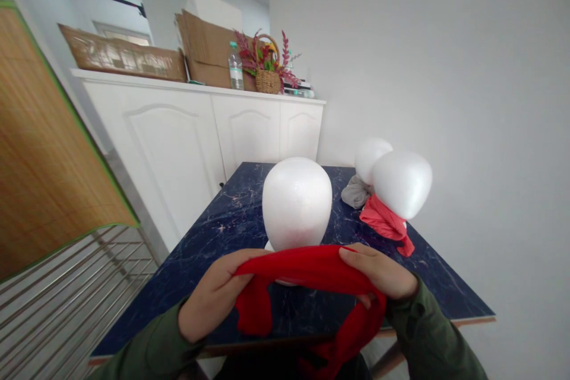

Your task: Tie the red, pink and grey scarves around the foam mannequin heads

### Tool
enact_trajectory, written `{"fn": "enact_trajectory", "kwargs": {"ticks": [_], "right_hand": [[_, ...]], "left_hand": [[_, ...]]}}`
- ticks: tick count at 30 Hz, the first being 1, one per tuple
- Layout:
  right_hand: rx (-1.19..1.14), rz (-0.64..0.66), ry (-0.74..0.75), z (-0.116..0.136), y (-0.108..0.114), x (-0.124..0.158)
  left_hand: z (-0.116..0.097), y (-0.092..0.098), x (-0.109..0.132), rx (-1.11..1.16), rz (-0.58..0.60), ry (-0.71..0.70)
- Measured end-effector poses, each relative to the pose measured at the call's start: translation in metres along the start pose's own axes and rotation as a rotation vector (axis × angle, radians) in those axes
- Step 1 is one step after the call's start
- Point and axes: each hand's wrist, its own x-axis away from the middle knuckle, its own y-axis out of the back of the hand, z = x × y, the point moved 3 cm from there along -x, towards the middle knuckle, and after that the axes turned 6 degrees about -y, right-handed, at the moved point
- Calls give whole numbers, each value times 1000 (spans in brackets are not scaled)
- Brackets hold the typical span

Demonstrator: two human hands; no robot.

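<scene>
A red scarf (pixel 307 262) stretches between my two hands, in front of a white foam mannequin head (pixel 297 202). My left hand (pixel 216 291) is closed on one part of it, and a short end hangs below the fingers. On the other side, my right hand (pixel 378 270) grips the scarf with the thumb on top. From there the longer end drops past the table edge towards my lap. The cloth covers the lower part of the foam head and its neck; whether it touches them I cannot tell.
Two more foam heads stand at the right, one with a coral scarf (pixel 387 222) round its base, one with a grey scarf (pixel 356 192). They rest on a dark blue marbled table (pixel 222 222). Behind is a white cabinet (pixel 173 142); a metal rack (pixel 80 285) stands left.
</scene>
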Motion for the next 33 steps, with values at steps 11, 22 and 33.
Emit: {"fn": "enact_trajectory", "kwargs": {"ticks": [11, 22, 33], "right_hand": [[-60, -82, 18, 3, 4, 3], [-222, -190, 129, 3, 4, 5], [-378, -141, 284, 3, 16, 6]], "left_hand": [[2, -1, -1, -342, 68, 20], [-2, -2, 4, -150, -45, 28], [16, -24, 18, 1078, 765, 579]]}}
